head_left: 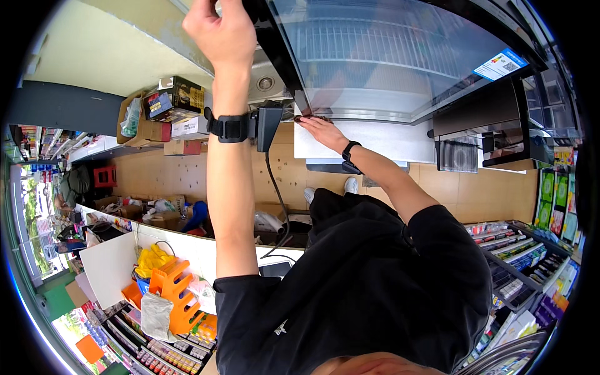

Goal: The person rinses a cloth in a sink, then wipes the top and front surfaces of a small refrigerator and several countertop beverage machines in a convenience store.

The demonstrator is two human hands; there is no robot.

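Note:
A glass-fronted display cabinet (365, 61) with a glossy black frame and white wire shelves inside stands before me on a white countertop (365, 140). At the top edge of the view, my left hand (225, 37) is curled beside the cabinet's black frame. Its fingertips are partly cut off, so its grip is unclear. My right hand (326, 133) reaches to the cabinet's lower near corner, fingers extended together against the bottom edge of the frame. A dark brown patch shows under those fingertips, perhaps a reflection. Around my left wrist is a strap with a black device (269, 126) and a cable.
To the right of the cabinet is a black appliance (478, 112) with a ribbed tray. Left of it lies a metal sink (265, 84). Cardboard boxes (176, 105) are stacked against the wall. Behind me, a white counter (178, 239) holds an orange plastic rack (173, 295).

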